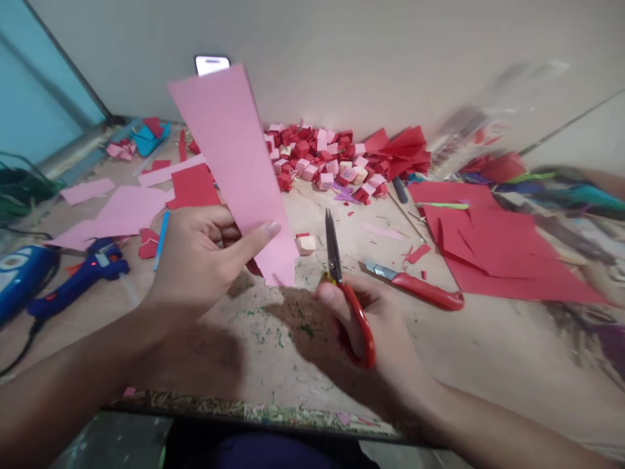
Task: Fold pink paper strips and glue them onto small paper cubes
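My left hand (202, 254) grips a long strip of pink paper (234, 143) near its lower end, thumb on the front face. The strip stands upright and leans to the left, its bottom edge cut unevenly. In my right hand (371, 319) is a pair of scissors (333, 244) with red handles. Their blades are closed, point away from me and stay apart from the paper. A small cream and red paper cube (306, 245) lies between the strip and the blades. Right of the scissors rests a red-handled knife (424, 286).
A heap of red and pink paper cubes (317, 153) lies against the wall. Red sheets (508, 247) cover the right side. At left are pink paper pieces (129, 210), a blue glue gun (81, 277) and a blue device (24, 277). A phone (211, 64) leans at the back.
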`<state>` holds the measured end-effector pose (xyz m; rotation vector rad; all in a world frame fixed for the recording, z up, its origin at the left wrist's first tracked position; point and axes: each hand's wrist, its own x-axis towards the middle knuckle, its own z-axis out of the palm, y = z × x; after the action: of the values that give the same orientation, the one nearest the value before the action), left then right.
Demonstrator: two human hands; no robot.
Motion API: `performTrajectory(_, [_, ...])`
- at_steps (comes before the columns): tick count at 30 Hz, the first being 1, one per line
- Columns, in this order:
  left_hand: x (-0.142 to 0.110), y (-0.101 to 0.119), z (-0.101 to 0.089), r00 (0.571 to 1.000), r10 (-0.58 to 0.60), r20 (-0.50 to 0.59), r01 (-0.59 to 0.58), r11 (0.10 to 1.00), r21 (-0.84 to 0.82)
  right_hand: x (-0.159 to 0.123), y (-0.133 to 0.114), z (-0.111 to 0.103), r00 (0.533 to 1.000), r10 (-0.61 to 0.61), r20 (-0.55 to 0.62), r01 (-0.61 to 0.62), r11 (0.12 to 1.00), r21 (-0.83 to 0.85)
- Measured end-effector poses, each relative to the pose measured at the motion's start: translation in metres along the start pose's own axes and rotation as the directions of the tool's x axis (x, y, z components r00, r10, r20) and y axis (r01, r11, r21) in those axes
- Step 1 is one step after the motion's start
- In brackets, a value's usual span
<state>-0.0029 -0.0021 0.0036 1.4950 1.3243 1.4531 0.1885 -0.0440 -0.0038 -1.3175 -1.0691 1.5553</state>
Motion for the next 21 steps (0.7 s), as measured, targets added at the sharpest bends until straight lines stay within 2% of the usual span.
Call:
performTrajectory(4, [-0.002,-0.001,-0.003,0.996,-0.086,0.030,0.086,0.996,-0.004,0.011,-0.015,-0.015,0.972,-0.211,-0.101,0.182,0.955,-0.235])
performTrajectory(7, [0.003,0.000,-0.005,0.983,-0.159,0.090,0.161,0.987,-0.016,0.030,-0.026,-0.042,0.918,-0.390,-0.076,0.320,0.840,-0.438])
performTrajectory(8, [0.006,0.000,-0.006,0.979,-0.170,0.108,0.172,0.985,-0.011,0.036,-0.030,-0.053,0.910,-0.410,-0.057,0.325,0.794,-0.514])
performTrajectory(9, [0.009,0.001,-0.009,0.978,-0.167,0.125,0.169,0.986,-0.001,0.041,-0.034,-0.066,0.909,-0.416,-0.030,0.310,0.721,-0.620])
performTrajectory(10, [0.011,0.001,-0.011,0.977,-0.159,0.145,0.159,0.987,0.012,0.046,-0.037,-0.078,0.900,-0.436,-0.028,0.268,0.602,-0.752])
performTrajectory(11, [0.012,0.002,-0.015,0.975,-0.150,0.166,0.148,0.989,0.026,0.049,-0.041,-0.090,0.896,-0.445,-0.013,0.206,0.441,-0.873])
performTrajectory(12, [0.011,0.003,-0.018,0.971,-0.147,0.190,0.141,0.989,0.044,0.052,-0.045,-0.101,0.893,-0.450,-0.013,0.181,0.385,-0.905])
performTrajectory(16, [-0.010,0.006,-0.028,0.922,-0.211,0.324,0.174,0.975,0.140,0.062,-0.058,-0.124,0.910,-0.414,0.020,0.145,0.273,-0.951])
performTrajectory(19, [-0.035,0.008,-0.025,0.842,-0.273,0.466,0.174,0.954,0.246,0.076,-0.060,-0.123,0.933,-0.354,0.072,0.152,0.205,-0.967])
performTrajectory(21, [-0.048,0.007,-0.021,0.780,-0.295,0.552,0.126,0.938,0.323,0.086,-0.058,-0.120,0.942,-0.323,0.091,0.155,0.177,-0.972])
